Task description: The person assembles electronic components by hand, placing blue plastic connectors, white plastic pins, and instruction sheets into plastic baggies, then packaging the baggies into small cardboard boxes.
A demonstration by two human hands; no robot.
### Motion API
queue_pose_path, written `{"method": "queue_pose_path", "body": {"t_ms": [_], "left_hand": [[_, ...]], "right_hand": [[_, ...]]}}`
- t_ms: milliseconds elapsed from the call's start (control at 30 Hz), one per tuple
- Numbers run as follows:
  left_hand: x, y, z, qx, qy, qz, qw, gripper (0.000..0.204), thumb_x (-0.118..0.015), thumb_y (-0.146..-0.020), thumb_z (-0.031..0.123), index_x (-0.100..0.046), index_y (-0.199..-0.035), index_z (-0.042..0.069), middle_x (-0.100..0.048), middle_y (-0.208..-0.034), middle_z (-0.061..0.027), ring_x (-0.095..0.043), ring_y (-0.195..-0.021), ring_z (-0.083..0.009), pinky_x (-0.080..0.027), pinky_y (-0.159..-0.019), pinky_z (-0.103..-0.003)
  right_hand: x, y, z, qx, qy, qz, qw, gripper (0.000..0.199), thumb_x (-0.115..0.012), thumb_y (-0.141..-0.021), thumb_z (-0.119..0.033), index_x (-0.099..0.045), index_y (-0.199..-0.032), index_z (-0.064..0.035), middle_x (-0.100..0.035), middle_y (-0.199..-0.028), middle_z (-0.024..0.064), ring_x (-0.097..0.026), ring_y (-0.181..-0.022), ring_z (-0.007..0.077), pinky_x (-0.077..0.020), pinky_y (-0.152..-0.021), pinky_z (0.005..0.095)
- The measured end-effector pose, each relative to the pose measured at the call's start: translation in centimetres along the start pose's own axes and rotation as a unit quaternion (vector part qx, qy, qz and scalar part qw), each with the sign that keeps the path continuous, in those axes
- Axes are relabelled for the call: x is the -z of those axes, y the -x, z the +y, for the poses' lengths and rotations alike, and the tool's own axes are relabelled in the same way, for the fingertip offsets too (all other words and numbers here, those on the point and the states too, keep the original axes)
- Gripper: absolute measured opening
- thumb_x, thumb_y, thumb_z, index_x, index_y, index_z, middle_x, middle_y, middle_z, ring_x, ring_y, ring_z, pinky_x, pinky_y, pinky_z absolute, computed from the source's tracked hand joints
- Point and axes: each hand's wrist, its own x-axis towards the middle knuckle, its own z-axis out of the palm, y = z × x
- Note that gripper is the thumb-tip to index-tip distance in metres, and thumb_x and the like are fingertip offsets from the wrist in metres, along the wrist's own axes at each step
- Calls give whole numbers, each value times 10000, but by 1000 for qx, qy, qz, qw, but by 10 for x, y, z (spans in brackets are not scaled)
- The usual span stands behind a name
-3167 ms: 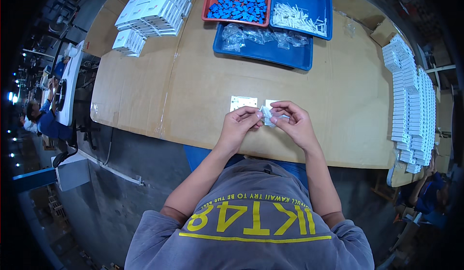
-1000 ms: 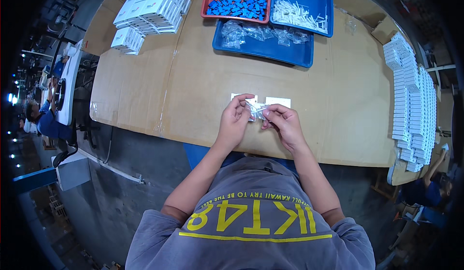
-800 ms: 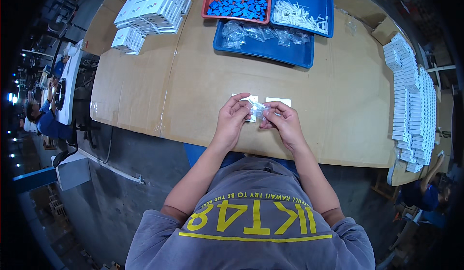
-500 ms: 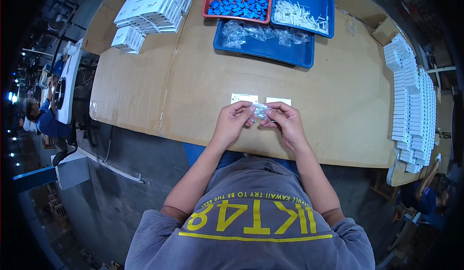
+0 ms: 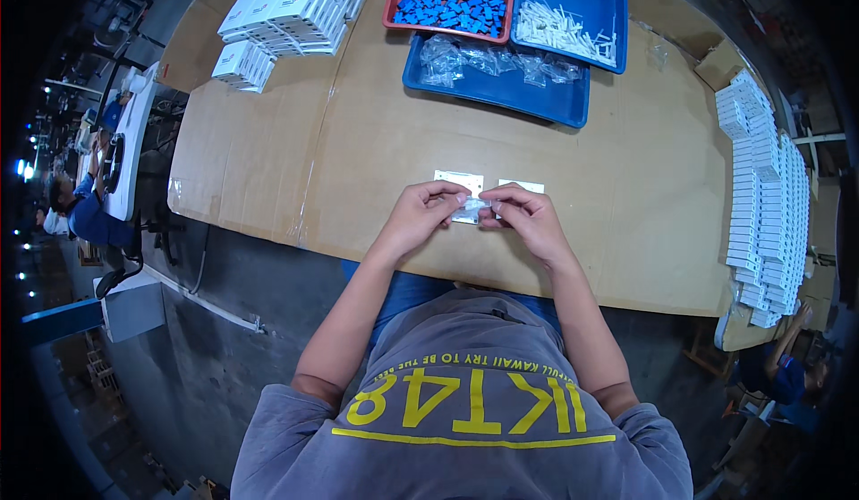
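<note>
Between my two hands is a small clear plastic bag (image 5: pixel 470 213), its contents too small to make out. My left hand (image 5: pixel 424 219) is closed, thumb and fingers pinching the bag's left side. Closed as well, my right hand (image 5: pixel 531 220) pinches its right side near the top. Just beyond my fingers a white flat piece with small marks (image 5: pixel 458 178) lies on the cardboard, partly covered by the bag and my left hand. Beside it is a second plain white piece (image 5: pixel 523 184), half hidden behind my right hand.
Cardboard covers the table (image 5: pixel 376 142). At the back are a red tray (image 5: pixel 388 15) of blue parts, a blue tray (image 5: pixel 617 17) of white sticks and a blue tray (image 5: pixel 537 106) of clear bags. White box stacks stand back left (image 5: pixel 286 8) and right (image 5: pixel 761 205). Other people work at both sides.
My hands and the bag have shifted slightly left and up. The bag hangs lower between my fingers, and more of the left white piece shows. My view has moved a little.
</note>
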Motion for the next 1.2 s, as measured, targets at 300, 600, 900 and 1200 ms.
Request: {"method": "queue_pose_path", "body": {"t_ms": [300, 600, 900, 1200], "left_hand": [[10, -7, -7, -114, -137, 99, 979, 187, -724, -945, 84, -730, -1124, 27, -678, -870, -5, -546, -672, -42, -455, -637, -204], [20, -1, -13, -215, -425, 130, 869, 112, -749, -872, 164, -749, -936, 72, -701, -912, -77, -630, -871, -287, -487, -813, -421], [18, -3, -7, -272, -514, 145, 800, 105, -754, -875, 187, -767, -949, 112, -669, -934, -43, -610, -906, -253, -449, -829, -392], [20, -4, -11, -263, -497, 112, 820, 119, -752, -872, 193, -760, -968, 123, -680, -938, -32, -625, -928, -250, -437, -871, -402]], "right_hand": [[-16, -14, 13, 119, 262, 34, 957, 184, -699, -938, -32, -727, -1117, 2, -667, -1062, 70, -652, -971, 171, -536, -816, 301], [-23, -18, 34, 250, 487, 53, 835, 135, -728, -860, -81, -712, -989, -48, -689, -1004, 96, -622, -1016, 310, -498, -890, 421], [-17, -24, 30, 276, 535, 56, 796, 79, -728, -864, -94, -716, -940, -75, -702, -937, 52, -629, -971, 268, -470, -853, 406], [-20, -21, 36, 272, 547, 94, 786, 73, -746, -847, -110, -717, -907, -81, -710, -942, 40, -633, -961, 241, -449, -861, 395]]}}
